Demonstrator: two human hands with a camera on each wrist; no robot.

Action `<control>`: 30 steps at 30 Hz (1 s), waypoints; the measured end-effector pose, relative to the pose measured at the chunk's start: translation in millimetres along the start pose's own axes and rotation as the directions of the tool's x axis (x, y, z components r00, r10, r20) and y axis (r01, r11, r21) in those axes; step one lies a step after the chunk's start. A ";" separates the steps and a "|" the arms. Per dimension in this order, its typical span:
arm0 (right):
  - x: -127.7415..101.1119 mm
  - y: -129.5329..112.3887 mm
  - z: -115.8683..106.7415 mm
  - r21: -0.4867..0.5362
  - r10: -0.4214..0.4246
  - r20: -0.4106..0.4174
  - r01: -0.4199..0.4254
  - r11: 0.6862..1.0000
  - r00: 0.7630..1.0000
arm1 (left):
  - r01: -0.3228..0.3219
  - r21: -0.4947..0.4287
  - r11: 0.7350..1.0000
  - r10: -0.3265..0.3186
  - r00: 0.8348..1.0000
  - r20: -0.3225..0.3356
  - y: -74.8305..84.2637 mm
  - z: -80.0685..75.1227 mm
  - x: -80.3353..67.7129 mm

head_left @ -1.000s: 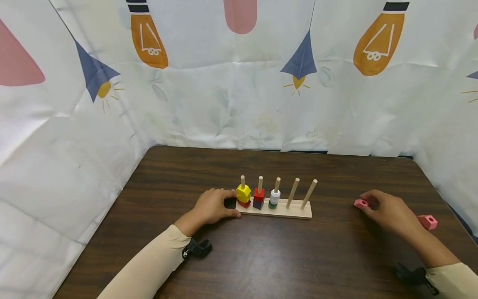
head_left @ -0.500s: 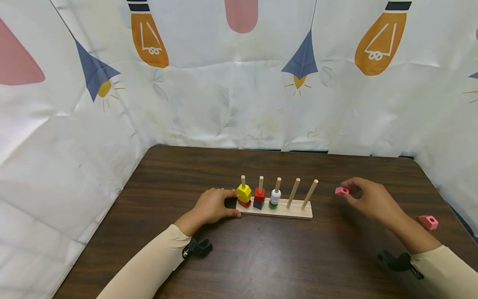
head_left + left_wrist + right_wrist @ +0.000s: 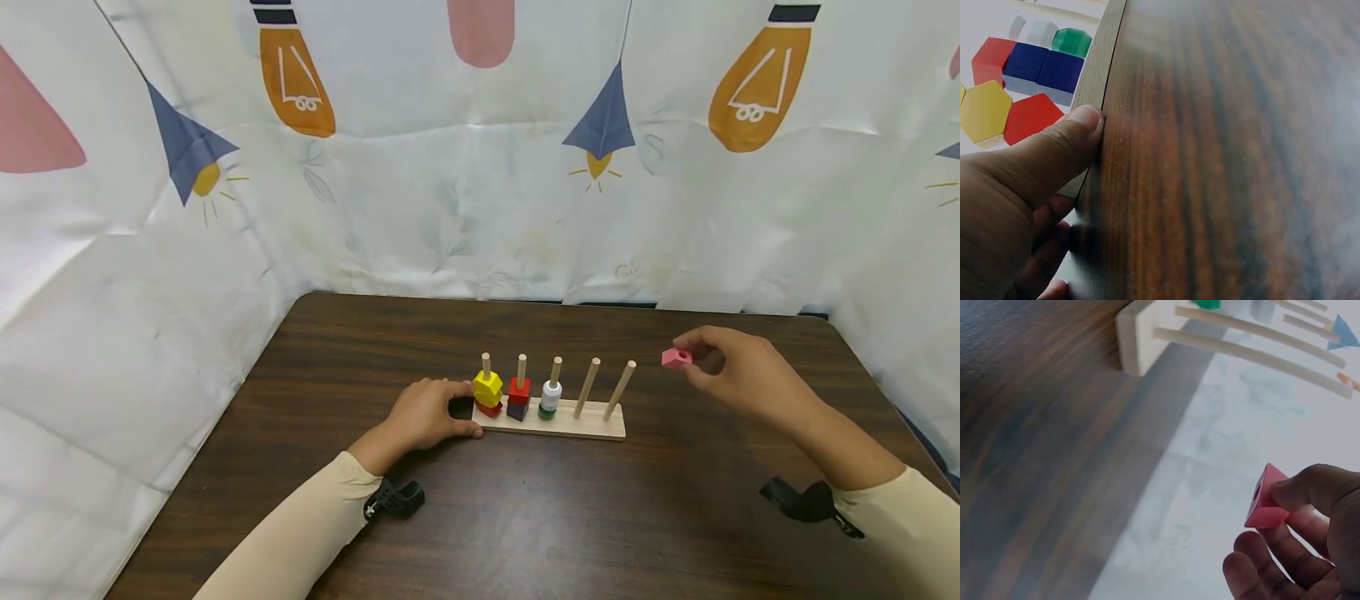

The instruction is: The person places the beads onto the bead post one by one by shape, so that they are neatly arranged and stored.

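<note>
A wooden peg board with several upright pegs stands mid-table. Its three left pegs carry blocks: yellow over red, red over dark blue, white over green. The two right pegs are bare. My left hand rests at the board's left end, thumb pressed along its front edge. My right hand is raised to the right of the board and pinches a pink block with a hole between thumb and fingers, above the table.
The dark wood table is walled on three sides by a white printed cloth. Black wrist camera mounts sit on both forearms. The table's right edge lies close behind my right arm.
My right hand picked the pink block up off the table and carried it up and leftward toward the board. The second pink block is now out of sight. My left hand stayed put.
</note>
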State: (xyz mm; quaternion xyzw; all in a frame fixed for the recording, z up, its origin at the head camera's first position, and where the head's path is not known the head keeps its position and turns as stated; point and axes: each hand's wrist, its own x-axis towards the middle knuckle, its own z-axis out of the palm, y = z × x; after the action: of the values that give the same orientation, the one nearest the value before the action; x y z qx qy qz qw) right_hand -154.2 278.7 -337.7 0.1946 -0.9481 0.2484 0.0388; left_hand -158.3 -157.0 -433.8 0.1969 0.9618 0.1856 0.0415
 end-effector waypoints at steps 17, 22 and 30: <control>2.1 -36.4 -11.8 -0.037 -0.221 -0.156 0.218 0.975 0.963 | 0.007 0.000 1.000 -0.007 1.000 0.002 -0.1 0.0 0.2; 3.6 -46.5 -12.0 -0.018 -0.250 -0.150 0.250 0.968 0.957 | 0.011 -0.005 1.000 -0.011 1.000 -0.002 -1.1 1.2 0.0; 7.3 -56.4 -9.2 -0.003 -0.277 -0.152 0.280 0.960 0.949 | 0.003 -0.001 1.000 -0.003 1.000 -0.005 0.2 0.2 0.6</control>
State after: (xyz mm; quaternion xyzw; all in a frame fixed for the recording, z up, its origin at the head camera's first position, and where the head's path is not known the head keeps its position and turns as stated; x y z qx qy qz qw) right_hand -139.2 235.5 -302.7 0.3073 -0.9032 0.2633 0.1430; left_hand -158.7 -156.5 -433.9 0.1950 0.9621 0.1864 0.0394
